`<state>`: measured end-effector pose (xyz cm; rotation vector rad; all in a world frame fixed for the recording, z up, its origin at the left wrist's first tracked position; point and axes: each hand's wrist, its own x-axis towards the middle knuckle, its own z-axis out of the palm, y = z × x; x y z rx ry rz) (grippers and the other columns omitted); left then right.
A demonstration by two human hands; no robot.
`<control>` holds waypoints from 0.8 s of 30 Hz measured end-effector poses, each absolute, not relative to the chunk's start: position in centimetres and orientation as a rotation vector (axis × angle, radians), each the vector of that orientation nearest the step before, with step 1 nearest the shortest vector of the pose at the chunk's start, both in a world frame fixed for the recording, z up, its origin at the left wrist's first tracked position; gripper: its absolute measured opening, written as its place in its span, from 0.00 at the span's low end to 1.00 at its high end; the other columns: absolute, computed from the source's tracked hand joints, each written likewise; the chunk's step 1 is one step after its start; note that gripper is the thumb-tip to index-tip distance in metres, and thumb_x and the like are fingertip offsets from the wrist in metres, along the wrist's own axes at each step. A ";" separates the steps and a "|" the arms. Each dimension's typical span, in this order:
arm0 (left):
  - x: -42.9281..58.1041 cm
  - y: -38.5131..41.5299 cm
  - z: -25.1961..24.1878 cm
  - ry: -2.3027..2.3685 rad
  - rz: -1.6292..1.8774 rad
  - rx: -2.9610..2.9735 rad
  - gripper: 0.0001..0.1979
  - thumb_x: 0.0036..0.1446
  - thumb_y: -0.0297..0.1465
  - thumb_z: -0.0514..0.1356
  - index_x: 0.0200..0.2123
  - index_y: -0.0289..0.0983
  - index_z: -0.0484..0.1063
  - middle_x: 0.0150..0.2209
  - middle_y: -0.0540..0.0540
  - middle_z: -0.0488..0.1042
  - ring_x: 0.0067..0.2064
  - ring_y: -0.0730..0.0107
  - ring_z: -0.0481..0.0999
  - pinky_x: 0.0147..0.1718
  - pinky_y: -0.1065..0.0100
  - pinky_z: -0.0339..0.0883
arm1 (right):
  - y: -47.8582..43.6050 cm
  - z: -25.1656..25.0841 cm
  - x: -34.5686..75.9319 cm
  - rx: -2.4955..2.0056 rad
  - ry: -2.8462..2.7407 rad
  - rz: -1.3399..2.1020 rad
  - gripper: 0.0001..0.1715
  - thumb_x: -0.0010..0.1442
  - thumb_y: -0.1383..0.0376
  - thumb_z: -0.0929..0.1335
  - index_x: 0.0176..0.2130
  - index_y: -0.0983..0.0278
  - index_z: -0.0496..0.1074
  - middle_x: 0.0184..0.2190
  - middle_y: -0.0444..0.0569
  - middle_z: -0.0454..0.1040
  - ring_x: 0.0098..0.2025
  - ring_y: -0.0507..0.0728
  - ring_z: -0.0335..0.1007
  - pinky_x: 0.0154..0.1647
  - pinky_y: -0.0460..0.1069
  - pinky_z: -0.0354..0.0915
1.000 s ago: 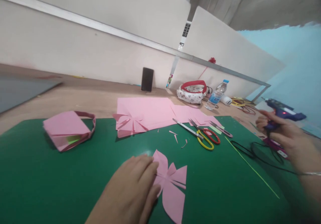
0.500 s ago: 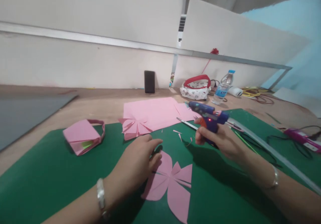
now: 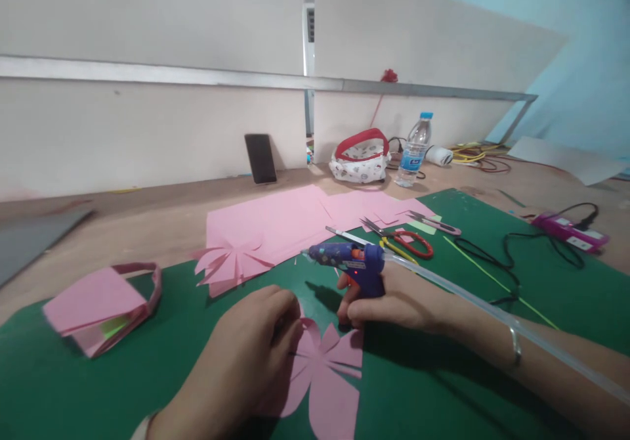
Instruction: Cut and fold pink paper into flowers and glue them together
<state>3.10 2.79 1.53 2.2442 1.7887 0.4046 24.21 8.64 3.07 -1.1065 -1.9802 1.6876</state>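
Note:
My right hand (image 3: 378, 305) is wrapped around the handle of a blue hot glue gun (image 3: 339, 256), its nozzle pointing left and a small red light lit. A long clear glue stick (image 3: 457, 289) runs out of the gun's back, over my forearm. My left hand (image 3: 246, 348) is closed at the upper left petal of a pink paper flower cutout (image 3: 332, 387) on the green mat. That petal curls up at the fingers; the fingertips are partly hidden. Beyond my left hand, a second pink cut flower (image 3: 233, 263) rests on pink paper sheets (image 3: 270, 220).
A folded pink paper basket (image 3: 96, 299) with a handle lies at left on the green mat (image 3: 172, 335). Scissors (image 3: 413, 243) and a craft knife (image 3: 436, 222) lie behind the gun. Farther back are a phone (image 3: 260, 157), pouch (image 3: 361, 157), water bottle (image 3: 415, 151) and purple power strip (image 3: 571, 231).
My left fingers have closed on the flower's petal, which now curls up. The glue gun has moved left and lower, nearer the flower. The view has shifted right.

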 end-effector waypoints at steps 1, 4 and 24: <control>3.2 2.6 1.6 1.811 0.416 2.241 0.09 0.56 0.29 0.51 0.24 0.38 0.65 0.26 0.49 0.69 0.30 0.66 0.68 0.28 0.67 0.59 | 8.7 3.3 24.2 -1.124 -2.033 1.650 0.10 0.51 0.68 0.70 0.36 0.64 0.69 0.32 0.46 0.76 0.33 0.55 0.72 0.38 0.50 0.68; 3.4 2.0 1.7 1.843 0.533 2.192 0.07 0.55 0.30 0.52 0.25 0.39 0.64 0.25 0.51 0.68 0.28 0.68 0.67 0.27 0.67 0.58 | 8.9 3.3 24.3 -1.125 -2.078 1.655 0.10 0.49 0.69 0.70 0.35 0.65 0.70 0.33 0.47 0.76 0.35 0.55 0.72 0.38 0.49 0.67; 4.0 1.1 0.8 1.290 0.578 2.202 0.08 0.55 0.25 0.50 0.27 0.41 0.63 0.25 0.53 0.70 0.26 0.73 0.67 0.26 0.73 0.62 | 9.7 1.4 24.6 -0.975 -1.987 1.786 0.18 0.47 0.71 0.71 0.40 0.64 0.65 0.32 0.45 0.76 0.36 0.56 0.74 0.38 0.50 0.69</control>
